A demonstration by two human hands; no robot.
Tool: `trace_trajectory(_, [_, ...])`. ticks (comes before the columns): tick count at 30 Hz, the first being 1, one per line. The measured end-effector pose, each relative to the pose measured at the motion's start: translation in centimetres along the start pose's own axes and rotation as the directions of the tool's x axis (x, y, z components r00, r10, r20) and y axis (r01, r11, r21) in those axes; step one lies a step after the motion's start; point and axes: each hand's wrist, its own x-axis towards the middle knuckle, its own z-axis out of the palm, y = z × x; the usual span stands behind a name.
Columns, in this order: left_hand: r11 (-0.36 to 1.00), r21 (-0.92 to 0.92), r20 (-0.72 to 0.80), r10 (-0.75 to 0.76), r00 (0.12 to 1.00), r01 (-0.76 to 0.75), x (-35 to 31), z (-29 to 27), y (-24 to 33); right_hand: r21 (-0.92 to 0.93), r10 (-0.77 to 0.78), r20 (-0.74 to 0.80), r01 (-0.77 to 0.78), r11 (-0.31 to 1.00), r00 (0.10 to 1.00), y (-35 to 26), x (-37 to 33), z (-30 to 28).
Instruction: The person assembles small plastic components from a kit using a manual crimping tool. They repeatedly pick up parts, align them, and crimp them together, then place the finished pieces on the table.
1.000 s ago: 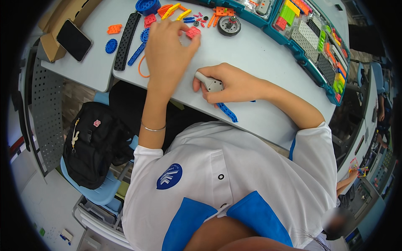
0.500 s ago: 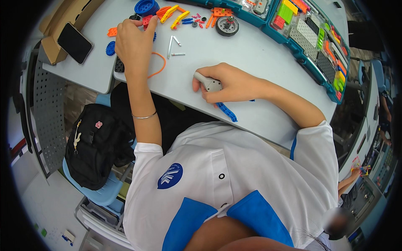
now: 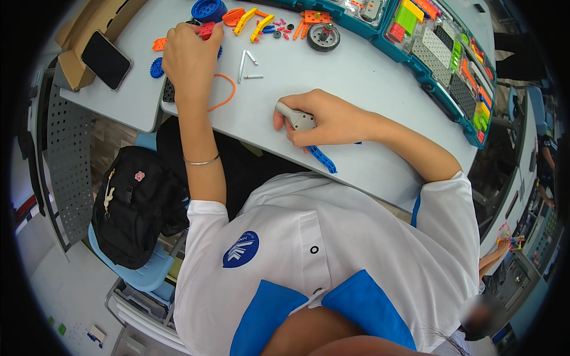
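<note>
At the far left of the table, my left hand (image 3: 191, 59) is closed, with a red plastic block (image 3: 206, 29) between thumb and fingers. The fingertips are partly hidden behind the hand. My right hand (image 3: 332, 118) rests near the table's front edge, wrapped round a grey rounded plastic piece (image 3: 303, 121). A blue toothed strip (image 3: 323, 159) sticks out below that hand; whether it joins the grey piece is hidden. Beside my left hand lie a blue wheel hub (image 3: 208, 10), a blue gear (image 3: 157, 67) and an orange cord (image 3: 230, 89).
Yellow brackets (image 3: 262, 28), orange pieces and small pins lie at the back, next to a grey wheel (image 3: 323, 37). Metal rods (image 3: 241, 66) lie mid-table. A teal parts case (image 3: 415, 68) stands far right. A phone (image 3: 107, 60) leans on a cardboard box (image 3: 74, 41).
My left hand has shifted slightly, and more of the red block shows between its fingers. A yellow bracket at the back has slid a little to the right. My right hand has stayed still.
</note>
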Motion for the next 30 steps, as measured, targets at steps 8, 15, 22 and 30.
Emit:
trace_trajectory(8, [0.999, -0.012, 0.032, -0.034, 0.999, 0.035, -0.8, -2.1, 0.7, -0.004, -0.029, -0.011, 0.029, 1.0, 1.0, 0.2, 0.0, 0.0])
trace_trajectory(15, [0.999, 0.043, 0.011, -0.005, 1.0, 0.005, -0.9, -1.4, 0.4, 0.022, 0.013, 0.001, -0.013, 1.0, 1.0, -0.3, 0.0, 0.0])
trace_trajectory(22, [0.998, 0.044, 0.002, 0.05, 0.999, -0.05, -0.5, -1.2, 0.3, -0.014, -0.022, -0.007, 0.022, 1.0, 1.0, 0.1, 0.0, 0.0])
trace_trajectory(30, [0.995, -0.096, 0.013, -0.022, 1.0, 0.023, -0.4, -1.6, 0.6, 0.003, -0.005, -0.005, 0.005, 1.0, 1.0, 0.0, 0.0, 0.0])
